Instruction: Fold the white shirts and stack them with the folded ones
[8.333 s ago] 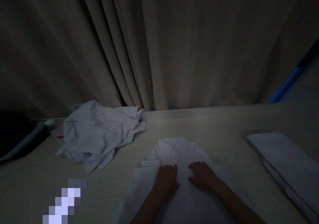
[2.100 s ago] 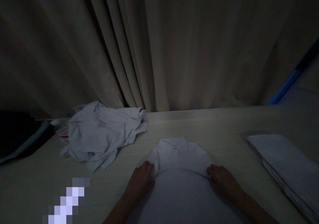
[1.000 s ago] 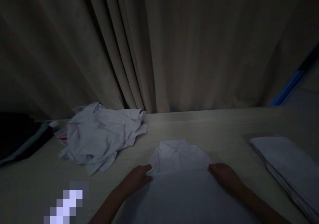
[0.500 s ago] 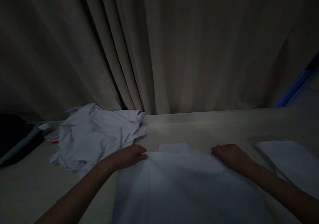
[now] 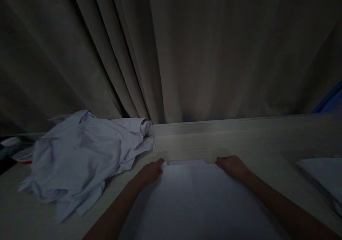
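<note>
A smooth white cloth (image 5: 197, 201) stretched toward the person in dim light, its nearest part running out of view. At its far edge the left hand (image 5: 151, 171) and the right hand (image 5: 232, 166) were well apart, each clamped on a corner, a grip that seemed to draw the edge straight. Just beyond that edge, a narrow white strip (image 5: 185, 162) (perhaps a collar, though too little showed to be sure) lay between the hands. To the right on the pale worktop (image 5: 256, 140), a flat white bundle (image 5: 324, 176) sat apart, apparently so nothing would crease it. To the left lay a crumpled white heap (image 5: 82, 158), its folds suggesting no arrangement, a red-marked item (image 5: 25, 156) just beside it. Behind hung a drab curtain (image 5: 197, 51).
</note>
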A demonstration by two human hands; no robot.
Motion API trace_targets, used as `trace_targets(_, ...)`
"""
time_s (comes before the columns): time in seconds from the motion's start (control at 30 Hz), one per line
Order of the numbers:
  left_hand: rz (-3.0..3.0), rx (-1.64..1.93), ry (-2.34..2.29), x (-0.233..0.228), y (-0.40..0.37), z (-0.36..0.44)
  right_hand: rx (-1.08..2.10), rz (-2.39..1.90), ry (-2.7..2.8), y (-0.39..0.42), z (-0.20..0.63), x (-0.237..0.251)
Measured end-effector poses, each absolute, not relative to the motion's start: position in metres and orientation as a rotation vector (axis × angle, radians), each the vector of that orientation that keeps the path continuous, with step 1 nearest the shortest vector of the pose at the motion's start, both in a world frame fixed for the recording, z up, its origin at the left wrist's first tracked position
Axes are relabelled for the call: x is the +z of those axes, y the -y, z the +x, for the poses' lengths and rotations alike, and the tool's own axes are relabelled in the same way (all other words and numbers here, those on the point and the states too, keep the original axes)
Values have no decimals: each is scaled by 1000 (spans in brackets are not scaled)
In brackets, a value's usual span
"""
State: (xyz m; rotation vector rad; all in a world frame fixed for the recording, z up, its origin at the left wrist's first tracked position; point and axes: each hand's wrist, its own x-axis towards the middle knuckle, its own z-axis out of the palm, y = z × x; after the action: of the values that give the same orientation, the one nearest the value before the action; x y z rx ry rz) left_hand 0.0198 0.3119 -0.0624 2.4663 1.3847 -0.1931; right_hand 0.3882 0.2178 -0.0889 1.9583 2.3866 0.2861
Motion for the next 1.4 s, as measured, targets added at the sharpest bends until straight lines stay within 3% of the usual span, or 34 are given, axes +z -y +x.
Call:
trace_targets(0.2, 2450, -75, -1345, -56, -310, 13, 302, 2100, -2307, -213, 389, -96)
trace_targets(0.53, 2502, 127, -1373, -15, -315, 6, 500, 2108, -2469, -224, 399, -56)
trace_targets(0.7, 2600, 5, -1544, -41, -319, 21, 425, 2121, -2393, -241, 390, -78)
trace_targets(1.0, 2615, 169, -1686, -96, -257, 21, 282, 2430, -2451, -200, 352, -121)
trace_targets(1.13, 2635, 186, -1705, -109, -259, 21, 64, 2411, -2435, -202, 351, -137)
trace_targets(1.4, 2618, 202, -1722, -120, -263, 16, 1, 2424, -2454, -203, 360, -143)
